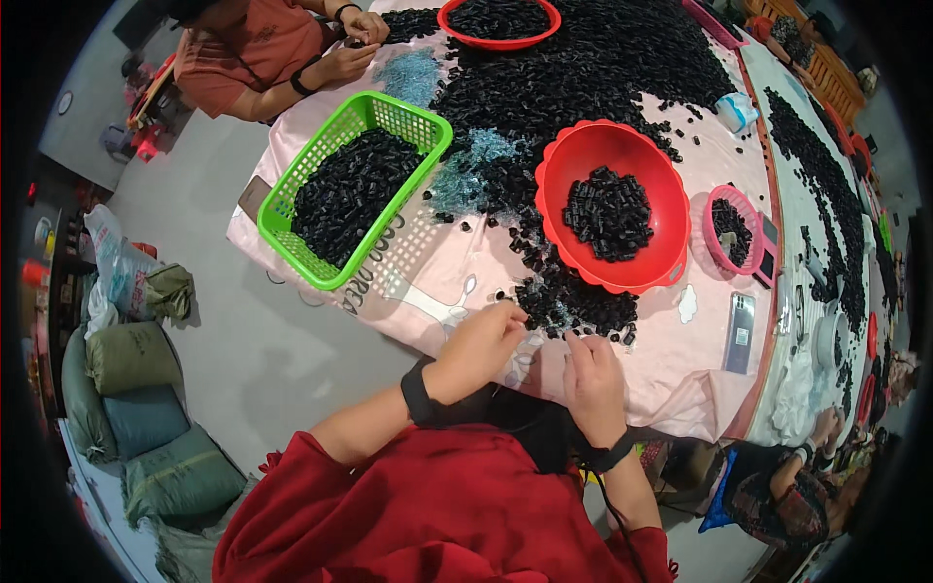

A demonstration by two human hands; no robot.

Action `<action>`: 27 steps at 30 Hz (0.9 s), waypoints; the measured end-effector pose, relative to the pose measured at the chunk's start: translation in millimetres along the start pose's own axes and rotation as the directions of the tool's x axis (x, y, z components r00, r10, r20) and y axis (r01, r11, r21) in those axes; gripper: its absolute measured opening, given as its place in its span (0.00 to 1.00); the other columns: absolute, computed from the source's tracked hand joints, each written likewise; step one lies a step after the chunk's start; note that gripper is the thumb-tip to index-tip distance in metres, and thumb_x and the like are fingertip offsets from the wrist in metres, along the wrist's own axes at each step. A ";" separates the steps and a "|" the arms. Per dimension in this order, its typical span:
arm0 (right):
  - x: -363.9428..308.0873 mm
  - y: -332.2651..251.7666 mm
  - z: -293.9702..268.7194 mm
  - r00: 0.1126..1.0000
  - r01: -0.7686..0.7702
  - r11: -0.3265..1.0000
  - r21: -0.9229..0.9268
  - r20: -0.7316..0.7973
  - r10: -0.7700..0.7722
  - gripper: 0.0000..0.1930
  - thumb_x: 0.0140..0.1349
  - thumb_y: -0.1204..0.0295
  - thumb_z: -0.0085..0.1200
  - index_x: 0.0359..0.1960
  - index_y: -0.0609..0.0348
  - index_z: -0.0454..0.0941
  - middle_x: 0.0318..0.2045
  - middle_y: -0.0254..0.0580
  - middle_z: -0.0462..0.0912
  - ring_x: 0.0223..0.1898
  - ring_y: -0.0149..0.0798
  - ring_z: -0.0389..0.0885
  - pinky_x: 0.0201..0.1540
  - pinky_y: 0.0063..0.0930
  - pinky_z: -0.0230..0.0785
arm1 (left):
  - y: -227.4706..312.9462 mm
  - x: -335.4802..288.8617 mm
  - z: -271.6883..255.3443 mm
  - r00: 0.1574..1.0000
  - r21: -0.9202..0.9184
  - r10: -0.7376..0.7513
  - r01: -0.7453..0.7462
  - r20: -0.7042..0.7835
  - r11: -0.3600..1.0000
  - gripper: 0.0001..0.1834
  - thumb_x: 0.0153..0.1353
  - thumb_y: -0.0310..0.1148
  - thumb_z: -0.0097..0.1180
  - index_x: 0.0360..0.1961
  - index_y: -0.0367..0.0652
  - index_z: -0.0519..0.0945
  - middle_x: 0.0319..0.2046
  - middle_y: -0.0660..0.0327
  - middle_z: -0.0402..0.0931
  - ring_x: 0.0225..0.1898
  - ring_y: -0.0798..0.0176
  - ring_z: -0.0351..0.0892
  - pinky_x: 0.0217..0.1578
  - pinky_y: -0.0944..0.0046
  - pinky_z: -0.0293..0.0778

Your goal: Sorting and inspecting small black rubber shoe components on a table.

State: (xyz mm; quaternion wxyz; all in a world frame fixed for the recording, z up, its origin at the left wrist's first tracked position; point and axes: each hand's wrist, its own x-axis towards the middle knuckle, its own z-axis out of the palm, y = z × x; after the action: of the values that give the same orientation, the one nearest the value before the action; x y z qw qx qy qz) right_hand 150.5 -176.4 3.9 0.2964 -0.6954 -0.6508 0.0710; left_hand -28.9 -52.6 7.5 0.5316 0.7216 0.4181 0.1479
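Firstly, a green basket (321, 276) and a red bowl (659, 185), both bearing black pieces (609, 212), were noted beyond the hands on the cloth-covered bench (671, 350); a phone (740, 335) was sited to the right. The near heap (598, 307) was found just ahead of the left grip (488, 338) and right grip (595, 379), at the fingertips. Fingers were bent on both; whether anything was pinched could not be determined. A co-worker's head (199, 8) was cut off by the upper edge.
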 end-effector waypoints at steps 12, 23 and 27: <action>-2.1 5.1 10.4 0.997 -0.034 0.999 -0.025 -0.067 0.032 0.22 0.54 0.84 0.54 0.53 0.63 0.80 0.44 0.50 0.78 0.45 0.51 0.77 0.45 0.39 0.72 | -17.7 -21.0 24.9 0.981 0.139 0.188 -0.179 -0.056 0.974 0.14 0.62 0.28 0.61 0.48 0.36 0.76 0.42 0.50 0.78 0.43 0.48 0.81 0.44 0.55 0.77; 3.8 25.4 8.3 0.961 -0.128 0.984 -0.125 -0.263 0.091 0.22 0.56 0.85 0.53 0.55 0.64 0.78 0.48 0.53 0.77 0.48 0.55 0.75 0.52 0.46 0.69 | -16.9 -21.8 36.6 0.970 0.195 0.236 -0.219 -0.065 0.956 0.12 0.62 0.27 0.59 0.46 0.36 0.76 0.41 0.50 0.76 0.41 0.47 0.80 0.41 0.54 0.77; 25.2 29.2 7.4 0.951 -0.236 0.937 -0.258 -0.259 0.168 0.22 0.59 0.84 0.54 0.57 0.63 0.76 0.51 0.56 0.75 0.50 0.59 0.72 0.53 0.47 0.68 | -14.6 -22.1 41.4 0.964 0.174 0.265 -0.257 -0.026 0.951 0.11 0.62 0.27 0.58 0.45 0.36 0.76 0.40 0.50 0.75 0.40 0.47 0.80 0.40 0.53 0.77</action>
State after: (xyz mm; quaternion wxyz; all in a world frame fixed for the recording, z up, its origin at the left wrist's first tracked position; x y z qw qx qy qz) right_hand 175.7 -149.6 -9.6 0.2579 -0.7980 -0.5394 -0.0755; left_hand -21.6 -94.9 -16.6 0.4338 0.8092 0.3430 0.1985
